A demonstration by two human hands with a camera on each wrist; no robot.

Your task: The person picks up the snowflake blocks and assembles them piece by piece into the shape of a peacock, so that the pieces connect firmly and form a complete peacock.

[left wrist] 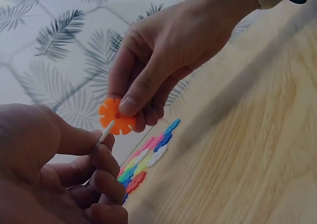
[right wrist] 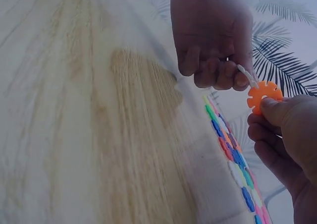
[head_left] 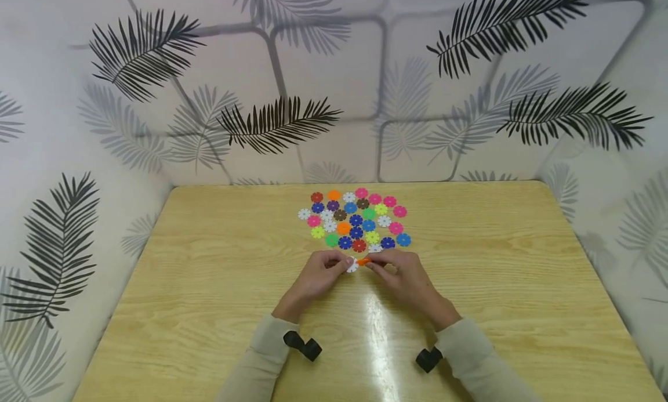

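Observation:
My left hand (head_left: 322,274) pinches a white notched disc (head_left: 352,265) between thumb and fingers. In the left wrist view that white disc (left wrist: 105,132) is seen edge-on. My right hand (head_left: 404,277) pinches an orange notched disc (left wrist: 117,117), which faces the left wrist camera with its slots and centre hole showing. The two discs meet at their edges, set at an angle to each other, in front of the spread of discs. In the right wrist view the orange disc (right wrist: 263,96) overlaps the tip of the white one, by the left fingertips.
Several loose notched discs lie flat on the wooden table (head_left: 209,286) beyond the hands, among them a red disc (head_left: 359,246), a blue disc (head_left: 403,239) and a green disc (head_left: 331,239). A leaf-patterned wall covering (head_left: 334,71) rises behind the table's far edge.

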